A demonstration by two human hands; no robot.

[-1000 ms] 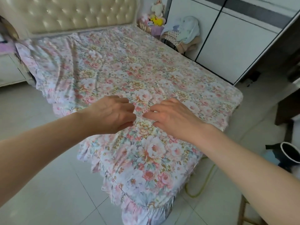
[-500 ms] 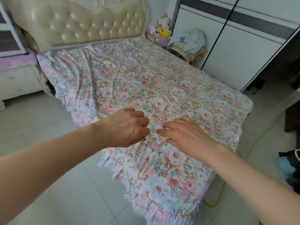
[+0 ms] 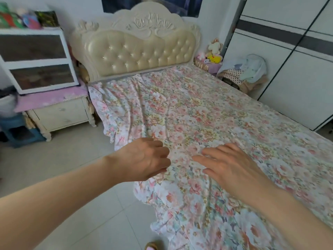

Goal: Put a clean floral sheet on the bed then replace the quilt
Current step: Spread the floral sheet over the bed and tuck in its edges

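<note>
Over the near side edge of the bed, the left hand (image 3: 144, 159) hovers loosely curled, holding nothing. Just beside it, the right hand (image 3: 232, 166) lies spread flat on the floral sheet (image 3: 198, 114), whose ruffled border overhangs bare floor tiles (image 3: 75, 177).

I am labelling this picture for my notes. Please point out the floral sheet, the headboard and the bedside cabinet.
floral sheet (image 3: 207, 112): head view, flat middle of the sheet on the bed.
headboard (image 3: 137, 51): head view, tufted cream padding.
bedside cabinet (image 3: 61, 114): head view, its drawer front.

Bright, even daylight, soft faint shadows, pale washed-out tones, wide-angle bending at the edges, motion blur on the shelf unit (image 3: 36, 58) at left, centre fairly sharp
</note>
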